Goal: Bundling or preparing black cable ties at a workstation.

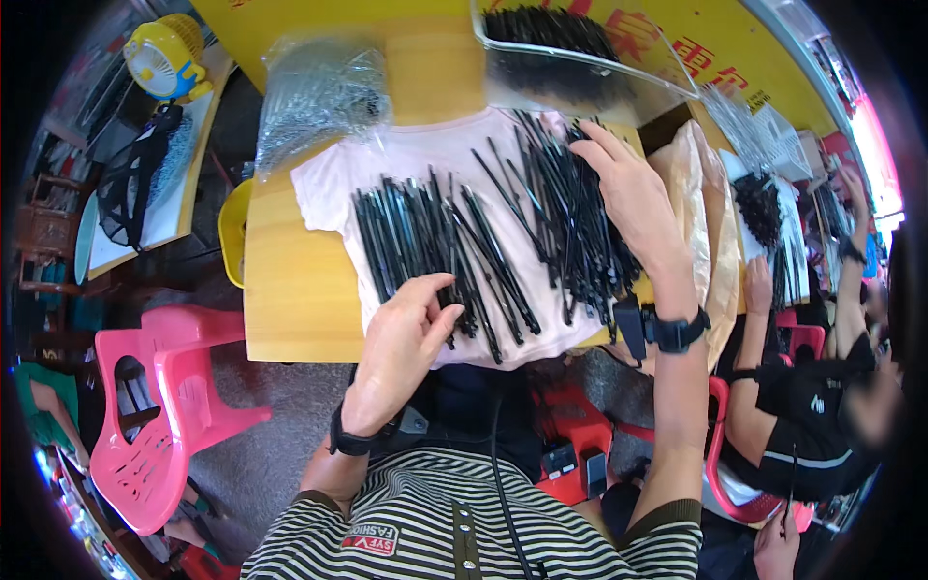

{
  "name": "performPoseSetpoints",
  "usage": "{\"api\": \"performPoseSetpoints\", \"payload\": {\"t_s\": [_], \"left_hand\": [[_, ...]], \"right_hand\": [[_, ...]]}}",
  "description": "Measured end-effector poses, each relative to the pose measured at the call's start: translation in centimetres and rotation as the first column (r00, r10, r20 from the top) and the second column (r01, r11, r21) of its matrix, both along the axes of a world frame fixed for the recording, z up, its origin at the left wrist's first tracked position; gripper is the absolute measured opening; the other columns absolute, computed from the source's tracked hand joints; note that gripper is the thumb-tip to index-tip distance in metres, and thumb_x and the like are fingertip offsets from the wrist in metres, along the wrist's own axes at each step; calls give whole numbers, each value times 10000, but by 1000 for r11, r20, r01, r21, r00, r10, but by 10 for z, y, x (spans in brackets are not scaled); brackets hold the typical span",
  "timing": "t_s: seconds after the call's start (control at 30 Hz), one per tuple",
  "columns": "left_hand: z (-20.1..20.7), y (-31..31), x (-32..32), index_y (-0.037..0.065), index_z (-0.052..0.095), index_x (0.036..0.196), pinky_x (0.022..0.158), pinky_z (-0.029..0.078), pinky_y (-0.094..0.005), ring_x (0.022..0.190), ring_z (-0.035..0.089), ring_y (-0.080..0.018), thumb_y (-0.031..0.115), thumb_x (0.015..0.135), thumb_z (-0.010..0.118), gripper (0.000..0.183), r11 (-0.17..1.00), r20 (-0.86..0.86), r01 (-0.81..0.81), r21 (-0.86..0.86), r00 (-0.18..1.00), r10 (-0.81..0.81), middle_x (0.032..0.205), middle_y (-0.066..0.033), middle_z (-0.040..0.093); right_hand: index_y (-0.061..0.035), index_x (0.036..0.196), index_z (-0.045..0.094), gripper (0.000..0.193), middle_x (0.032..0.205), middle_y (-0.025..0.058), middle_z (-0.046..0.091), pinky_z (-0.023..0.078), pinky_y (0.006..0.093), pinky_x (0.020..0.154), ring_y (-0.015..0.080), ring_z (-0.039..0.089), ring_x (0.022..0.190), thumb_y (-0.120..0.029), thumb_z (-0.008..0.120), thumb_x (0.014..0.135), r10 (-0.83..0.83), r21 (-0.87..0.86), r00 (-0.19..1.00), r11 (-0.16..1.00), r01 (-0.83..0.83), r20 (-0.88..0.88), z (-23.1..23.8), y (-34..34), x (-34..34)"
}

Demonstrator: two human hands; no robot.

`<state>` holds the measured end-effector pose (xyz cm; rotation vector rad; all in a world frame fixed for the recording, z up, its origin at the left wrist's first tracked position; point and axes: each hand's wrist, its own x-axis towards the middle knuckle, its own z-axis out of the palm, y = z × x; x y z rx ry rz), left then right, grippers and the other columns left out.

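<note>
Many thin black sticks lie on a pale pink shirt (454,145) spread over the table. They form a left row (396,227) and a thicker, jumbled right pile (575,217), with a few sticks slanting between them. At the near ends of the left row, my left hand (411,324) touches the sticks, its thumb and index finger apart. My right hand (633,198) reaches over the right edge of the pile. Its fingers stretch across the far ends of the sticks, and the fingertips are partly hidden among them.
A clear tray (580,60) of more black sticks stands behind the yellow wooden table (290,280). Clear plastic bags (319,97) lie at the far left. A brown paper bag (713,222) stands right, near a co-worker (802,416). A pink chair (159,416) is at left.
</note>
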<state>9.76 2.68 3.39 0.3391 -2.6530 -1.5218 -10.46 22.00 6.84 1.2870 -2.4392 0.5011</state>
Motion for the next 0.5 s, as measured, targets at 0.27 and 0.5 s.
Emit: {"api": "performPoseSetpoints", "payload": {"t_s": [0.27, 0.5], "left_hand": [[2, -4, -10, 23, 603, 1061, 759, 447, -331, 879, 533, -251, 79, 799, 630, 270, 944, -212, 57, -325, 968, -132, 977, -100, 589], [-4, -5, -9, 35, 612, 1051, 894, 373, -374, 1059, 471, -288, 106, 795, 621, 266, 896, -170, 154, -416, 955, -243, 1169, -88, 563]], "right_hand": [[-72, 842, 576, 149, 951, 36, 581, 401, 351, 842, 214, 506, 1009, -80, 605, 695, 45, 154, 999, 987, -47, 13, -36, -36, 67], [-63, 825, 557, 148, 946, 54, 526, 381, 355, 814, 226, 497, 951, -93, 598, 686, -105, 197, 992, 974, 116, -67, -40, -21, 68]]}}
